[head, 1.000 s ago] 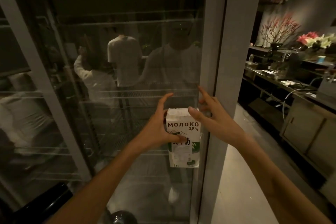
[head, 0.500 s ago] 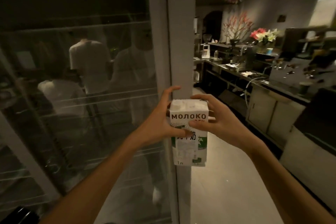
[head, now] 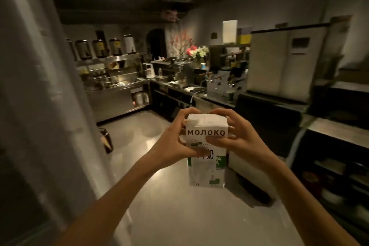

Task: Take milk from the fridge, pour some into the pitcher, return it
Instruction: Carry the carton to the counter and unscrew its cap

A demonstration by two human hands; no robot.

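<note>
Now both hands, L & R, clasped round upright milk carton top

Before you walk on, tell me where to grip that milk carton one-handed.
Wrap one hand around the upper body of the milk carton, coming from a flat side. It hangs upright, tall and box-shaped, as the left hand and right hand clasp it now.

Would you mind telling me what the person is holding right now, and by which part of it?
Both hands hold the milk carton upright by its upper part: left hand on its left side, right hand on its right, fingers curling over the top.
</note>
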